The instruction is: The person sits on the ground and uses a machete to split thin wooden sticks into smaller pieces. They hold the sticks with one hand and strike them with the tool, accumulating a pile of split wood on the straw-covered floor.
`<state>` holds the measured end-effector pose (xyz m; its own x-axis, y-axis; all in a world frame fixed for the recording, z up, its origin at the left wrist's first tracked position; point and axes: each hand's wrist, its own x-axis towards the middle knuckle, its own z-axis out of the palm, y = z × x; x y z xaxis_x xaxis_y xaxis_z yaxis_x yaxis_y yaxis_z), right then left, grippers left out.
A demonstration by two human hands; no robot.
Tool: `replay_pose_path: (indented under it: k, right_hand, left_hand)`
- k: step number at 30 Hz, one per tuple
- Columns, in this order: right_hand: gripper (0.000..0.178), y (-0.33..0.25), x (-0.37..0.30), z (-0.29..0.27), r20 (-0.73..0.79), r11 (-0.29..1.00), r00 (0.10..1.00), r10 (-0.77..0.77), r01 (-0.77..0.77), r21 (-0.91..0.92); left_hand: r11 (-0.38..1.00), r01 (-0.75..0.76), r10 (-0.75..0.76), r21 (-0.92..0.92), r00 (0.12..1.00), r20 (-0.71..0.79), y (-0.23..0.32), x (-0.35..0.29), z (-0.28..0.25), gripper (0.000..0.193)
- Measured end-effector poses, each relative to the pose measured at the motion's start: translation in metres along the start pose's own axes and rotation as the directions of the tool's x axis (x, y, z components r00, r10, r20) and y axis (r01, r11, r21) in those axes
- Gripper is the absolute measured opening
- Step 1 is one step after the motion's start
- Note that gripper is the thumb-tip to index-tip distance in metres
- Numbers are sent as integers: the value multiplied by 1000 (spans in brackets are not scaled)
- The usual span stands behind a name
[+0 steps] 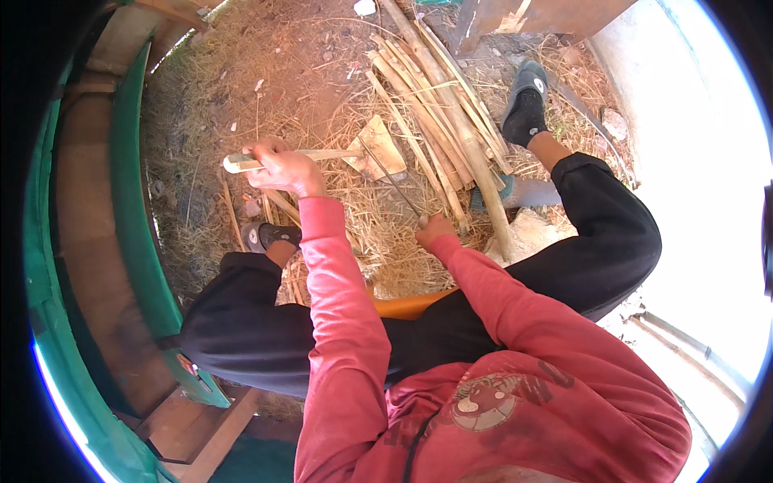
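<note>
My left hand (283, 166) is closed around a pale bamboo strip (334, 154) held out level, its thick end poking out left of the fist. The strip's far end lies over a tan wooden block (385, 146) on the straw-covered ground. In my right hand (436, 230), the fingers are wrapped round the handle of a long thin knife (396, 185). Its blade slants up and left across the block, its tip close to the strip's end. Whether blade and strip touch, I cannot tell. The handle is mostly hidden by my fingers.
Several bamboo poles and split strips (427, 101) lie piled beyond the block, with one thick pole (483, 185) on top. A stone (531, 233) sits by my right leg. A green-edged wooden structure (129, 201) stands at left, a white wall (684, 121) at right.
</note>
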<state>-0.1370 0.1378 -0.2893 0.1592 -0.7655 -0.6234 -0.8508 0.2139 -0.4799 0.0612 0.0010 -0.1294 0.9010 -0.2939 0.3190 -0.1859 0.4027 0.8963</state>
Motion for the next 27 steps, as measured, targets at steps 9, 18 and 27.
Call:
replay_pose_path:
  k: [9,18,27]
  right_hand:
    - [28,-8,-4,7,-53,929,989,135,-108,354]
    - [27,-43,-20,-36,-195,908,980,-48,124,401]
    - [32,-10,2,-31,-64,994,996,-54,60,90]
  left_hand:
    - [987,60,-46,150,994,-94,-5,7,-12,22]
    - [996,17,-12,92,998,-56,1,10,-20,27]
    - [999,-31,32,-12,994,101,-2,10,-23,23]
